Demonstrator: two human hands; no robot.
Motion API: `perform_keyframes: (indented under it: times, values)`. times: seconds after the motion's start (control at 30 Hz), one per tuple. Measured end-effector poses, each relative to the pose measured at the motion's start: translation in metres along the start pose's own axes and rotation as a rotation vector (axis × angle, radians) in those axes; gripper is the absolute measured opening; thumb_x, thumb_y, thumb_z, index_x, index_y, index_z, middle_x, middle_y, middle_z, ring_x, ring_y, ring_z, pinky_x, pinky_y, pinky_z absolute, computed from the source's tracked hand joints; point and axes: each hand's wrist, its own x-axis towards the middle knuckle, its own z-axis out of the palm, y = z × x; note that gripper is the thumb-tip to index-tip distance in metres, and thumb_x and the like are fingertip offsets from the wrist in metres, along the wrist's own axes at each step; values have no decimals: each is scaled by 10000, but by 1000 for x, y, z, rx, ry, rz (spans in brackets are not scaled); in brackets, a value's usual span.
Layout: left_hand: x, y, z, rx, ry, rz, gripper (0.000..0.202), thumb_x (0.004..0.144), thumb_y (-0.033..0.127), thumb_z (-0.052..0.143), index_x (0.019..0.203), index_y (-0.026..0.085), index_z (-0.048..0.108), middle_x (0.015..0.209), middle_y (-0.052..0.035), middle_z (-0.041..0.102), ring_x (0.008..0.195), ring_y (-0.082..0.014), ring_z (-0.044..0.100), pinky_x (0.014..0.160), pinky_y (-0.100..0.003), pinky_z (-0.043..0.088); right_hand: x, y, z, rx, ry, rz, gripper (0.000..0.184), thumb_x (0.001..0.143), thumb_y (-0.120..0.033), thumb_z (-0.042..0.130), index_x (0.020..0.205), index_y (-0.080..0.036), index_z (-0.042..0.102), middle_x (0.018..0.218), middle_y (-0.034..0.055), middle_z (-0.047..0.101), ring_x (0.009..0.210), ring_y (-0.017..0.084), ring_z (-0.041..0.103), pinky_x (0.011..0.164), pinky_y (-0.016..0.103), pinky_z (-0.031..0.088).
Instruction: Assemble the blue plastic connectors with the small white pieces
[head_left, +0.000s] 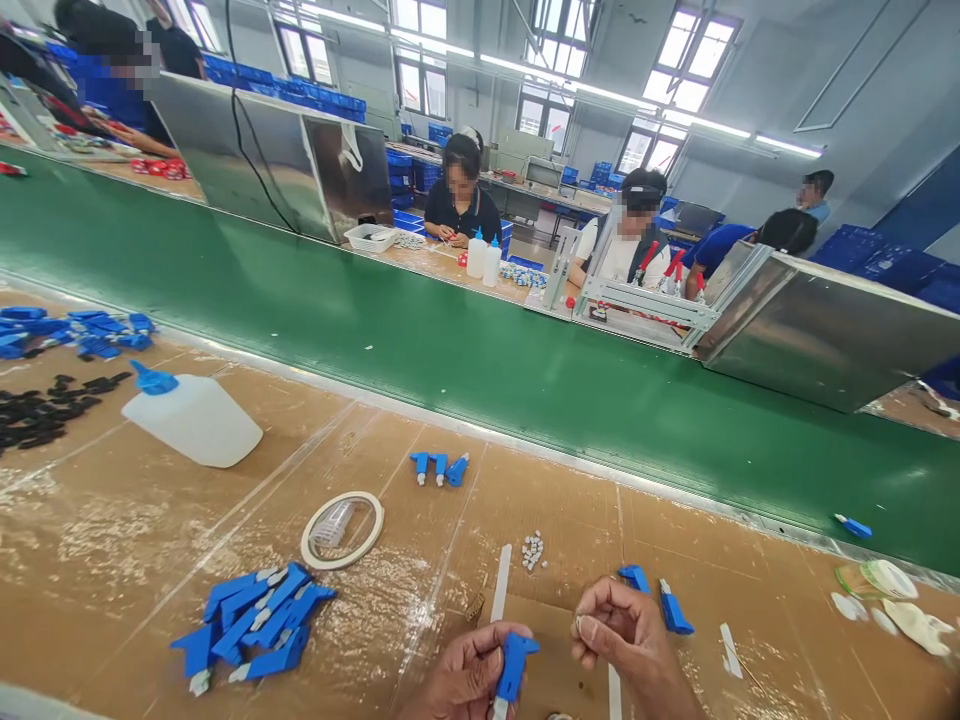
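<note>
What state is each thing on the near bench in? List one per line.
left hand: shut on blue part
right hand: pinching a tiny piece, fingertips together
squeeze bottle: lying on its side, capped
tape roll: lying flat
blue parts pile: loose heap

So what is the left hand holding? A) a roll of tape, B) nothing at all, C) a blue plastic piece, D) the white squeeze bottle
C: the left hand is wrapped around a blue plastic piece at the bottom of the view, while the roll of tape and the white squeeze bottle lie apart from it on the cardboard-covered table.
</note>
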Motion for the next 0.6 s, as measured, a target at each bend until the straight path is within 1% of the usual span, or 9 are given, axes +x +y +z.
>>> perform_keyframes:
  times: [0.07,0.17,0.33,0.43,0.6]
  values:
    - [1,-2,5,-7,-11,-6,348,691,301,886,974,124,784,697,-47,718,536,-80,624,510,-168,431,-10,0,10,170,53,6,397,732,-517,856,820,-163,702,646,20,702,574,137,642,541,228,487]
    - [2,-5,9,-13,-8,-10,369,675,312,897,973,124,785,698,-53,733,526,-83,627,496,-171,424,-20,0,16,257,85,1,360,731,-483,876,841,-165,751,642,23,712,583,129,648,548,215,488]
    - [1,-9,11,-16,14,-5,350,666,300,904,951,131,793,710,-67,761,531,-87,643,509,-166,450,-27,8,11,280,36,-3,345,734,-492,876,819,-174,774,660,26,709,581,127,653,535,206,493]
    - [2,-11,10,-9,41,-8,339,672,301,899,950,138,792,729,-72,766,556,-99,660,528,-166,475,-30,15,8,272,58,-7,374,729,-525,866,832,-178,770,661,32,704,569,136,644,508,211,491]
    - [2,-15,16,5,82,21,396,644,300,914,970,117,784,709,-60,735,537,-95,653,512,-161,453,-39,17,18,241,74,-13,351,743,-510,860,822,-183,762,655,20,689,567,149,666,541,241,525]
